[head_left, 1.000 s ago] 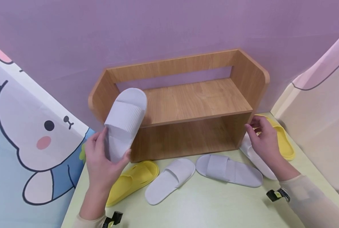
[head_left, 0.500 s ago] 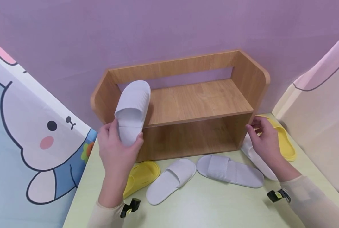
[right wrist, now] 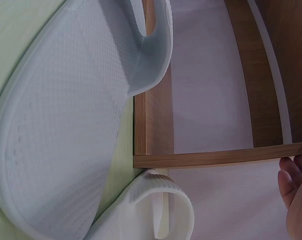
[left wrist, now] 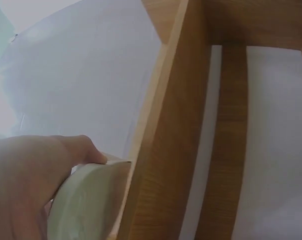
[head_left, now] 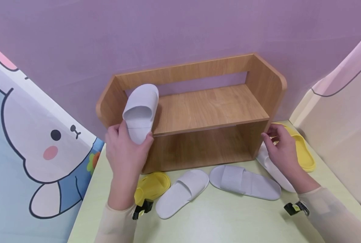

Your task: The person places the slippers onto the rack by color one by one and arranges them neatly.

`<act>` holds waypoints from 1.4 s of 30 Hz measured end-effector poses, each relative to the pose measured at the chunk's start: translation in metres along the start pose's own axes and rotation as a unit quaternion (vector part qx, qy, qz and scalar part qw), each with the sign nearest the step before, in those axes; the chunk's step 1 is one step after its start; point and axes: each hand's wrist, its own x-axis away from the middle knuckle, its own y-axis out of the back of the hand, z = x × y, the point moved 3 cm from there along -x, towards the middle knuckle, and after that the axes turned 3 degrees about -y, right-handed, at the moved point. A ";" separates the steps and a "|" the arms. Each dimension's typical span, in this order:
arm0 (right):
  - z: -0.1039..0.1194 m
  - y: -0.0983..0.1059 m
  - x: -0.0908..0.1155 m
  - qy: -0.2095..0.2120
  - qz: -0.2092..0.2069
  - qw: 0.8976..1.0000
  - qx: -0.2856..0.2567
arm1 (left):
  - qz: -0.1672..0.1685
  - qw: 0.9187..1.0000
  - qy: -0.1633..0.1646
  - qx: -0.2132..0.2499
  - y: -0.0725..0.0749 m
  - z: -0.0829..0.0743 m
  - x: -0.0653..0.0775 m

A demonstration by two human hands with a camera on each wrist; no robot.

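Observation:
My left hand (head_left: 127, 152) grips a light grey slipper (head_left: 141, 104) by its heel end, thumb on one side and fingers on the other. The slipper's toe points to the back, over the left end of the upper shelf of a wooden shoe rack (head_left: 204, 104). Whether its sole touches the board is hard to tell. In the left wrist view the hand (left wrist: 36, 185) is beside the rack's side panel (left wrist: 166, 150). My right hand (head_left: 280, 145) holds the front edge of the right side panel; the right wrist view shows its fingertips (right wrist: 288, 182) against that panel.
On the pale green table (head_left: 222, 219), before the rack, lie a yellow slipper (head_left: 156, 184), a white slipper (head_left: 183, 194) and a grey slipper (head_left: 244, 182). Another white slipper (head_left: 272, 168) and a yellow one (head_left: 304, 155) lie right of the rack. A purple wall (head_left: 180, 30) stands behind.
My left hand has moved forward and right with the grey slipper, which now reaches further over the upper shelf, its opening turned more toward me. The right hand has stayed at the panel.

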 end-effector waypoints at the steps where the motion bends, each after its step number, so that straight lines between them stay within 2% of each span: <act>1: 0.000 0.000 0.000 -0.001 0.001 1.000 0.000 | 0.004 1.000 0.004 -0.002 0.001 -0.001 -0.002; 12: 0.002 0.000 0.001 -0.006 0.002 1.000 -0.001 | 0.027 0.998 0.037 -0.039 0.005 -0.007 -0.015; 18: 0.001 0.000 0.002 -0.006 -0.002 1.000 -0.001 | 0.043 0.996 0.036 -0.071 0.000 -0.010 -0.020; 25: 0.001 -0.001 0.002 -0.007 -0.004 1.000 -0.005 | 0.060 0.994 0.032 -0.087 -0.001 -0.011 -0.019; 42: 0.001 -0.002 0.001 -0.016 0.007 1.000 0.004 | 0.054 0.991 0.030 -0.119 -0.005 -0.012 -0.023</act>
